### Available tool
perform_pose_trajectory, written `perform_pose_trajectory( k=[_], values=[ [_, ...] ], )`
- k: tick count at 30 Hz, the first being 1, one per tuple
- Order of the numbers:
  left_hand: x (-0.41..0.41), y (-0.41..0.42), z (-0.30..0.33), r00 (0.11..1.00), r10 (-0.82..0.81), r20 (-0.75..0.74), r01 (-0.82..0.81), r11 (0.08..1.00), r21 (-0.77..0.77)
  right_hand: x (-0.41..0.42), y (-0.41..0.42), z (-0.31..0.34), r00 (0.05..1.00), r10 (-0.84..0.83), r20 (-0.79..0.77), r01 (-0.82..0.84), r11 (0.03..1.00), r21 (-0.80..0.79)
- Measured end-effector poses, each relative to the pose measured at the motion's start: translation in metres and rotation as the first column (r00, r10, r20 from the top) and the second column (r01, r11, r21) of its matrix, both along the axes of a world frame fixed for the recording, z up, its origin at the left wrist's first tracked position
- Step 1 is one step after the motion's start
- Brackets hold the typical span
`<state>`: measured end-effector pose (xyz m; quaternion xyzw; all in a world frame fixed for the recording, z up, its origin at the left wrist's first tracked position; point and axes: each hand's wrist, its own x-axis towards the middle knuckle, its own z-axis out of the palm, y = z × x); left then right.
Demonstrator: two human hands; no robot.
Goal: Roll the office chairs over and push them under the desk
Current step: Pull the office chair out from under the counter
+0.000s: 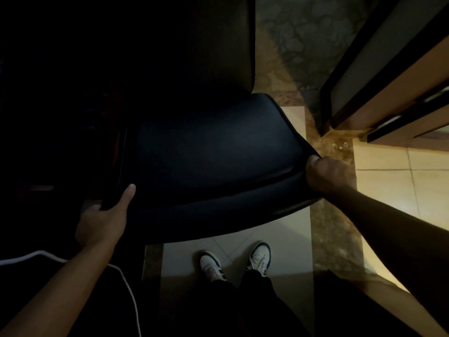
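A black padded office chair [213, 154] fills the middle of the head view, seen from above and behind its backrest. My left hand [104, 220] grips the left end of the backrest top, thumb lying on the padding. My right hand [325, 173] is closed over the right corner of the backrest. The seat and wheels are hidden under the backrest. A dark desk [170, 40] lies beyond the chair, mostly lost in shadow.
A wooden door and frame [388, 88] stand at the right, with lit tile floor [388, 190] beside them. A white cable [126, 283] runs under my left forearm. My two white shoes [235, 261] stand on the tiles just behind the chair.
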<state>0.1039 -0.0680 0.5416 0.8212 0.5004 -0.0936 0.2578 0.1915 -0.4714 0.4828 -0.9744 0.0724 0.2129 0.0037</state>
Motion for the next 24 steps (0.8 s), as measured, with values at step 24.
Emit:
perform_pose_trajectory(
  k=[24],
  values=[
    [0.073,0.027,0.104,0.993,0.015,0.113,-0.005,0.996,-0.095,0.059,-0.013,0.095,0.938,-0.296,-0.183,0.320,0.940,0.121]
  ],
)
